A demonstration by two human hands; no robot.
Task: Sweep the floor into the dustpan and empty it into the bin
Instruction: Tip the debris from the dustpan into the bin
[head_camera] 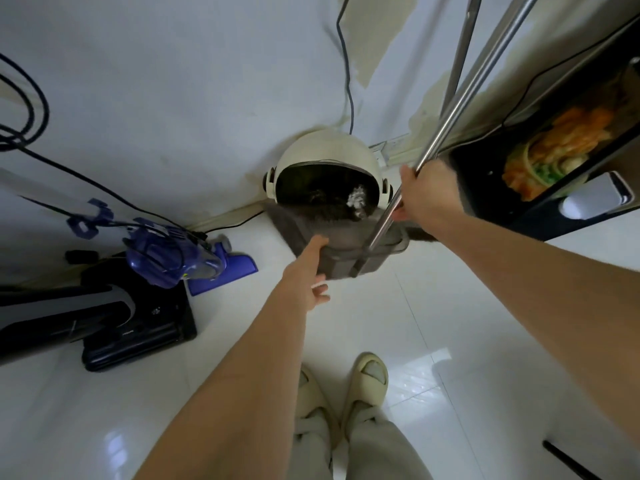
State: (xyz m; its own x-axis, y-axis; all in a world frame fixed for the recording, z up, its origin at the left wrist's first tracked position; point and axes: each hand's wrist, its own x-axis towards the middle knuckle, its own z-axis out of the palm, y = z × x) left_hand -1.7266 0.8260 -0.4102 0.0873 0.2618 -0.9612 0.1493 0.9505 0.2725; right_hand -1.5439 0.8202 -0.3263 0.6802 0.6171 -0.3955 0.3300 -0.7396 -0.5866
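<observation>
- Your right hand (pixel 431 199) is wrapped around the metal handle (pixel 446 128) of the dustpan, fingers curled round the pole about midway along the stretch that shows.
- Your left hand (pixel 308 271) reaches to the near left edge of the dustpan (pixel 343 244); its fingers lie fairly straight against the pan's side and underside, steadying it rather than clasping it.
- That handle runs as one long diagonal, from the upper right of the view down and left to the pan's back edge, where it joins a dark bracket.
- You have the grey dustpan tipped up off the floor (pixel 433 341), its mouth turned away from you and into the opening of the bin.
- Dark fluff and dust sit at the pan's far lip, right at the bin's mouth.
- Your bin (pixel 325 157) is a rounded cream one against the wall, lid swung open; inside it is dark, with a crumpled white scrap (pixel 358 199) and more dark sweepings.
- A second slim pole (pixel 462 50) stands just beside the handle, upper right.
- Well off to your left, a purple vacuum (pixel 180 258) rests on the floor.
</observation>
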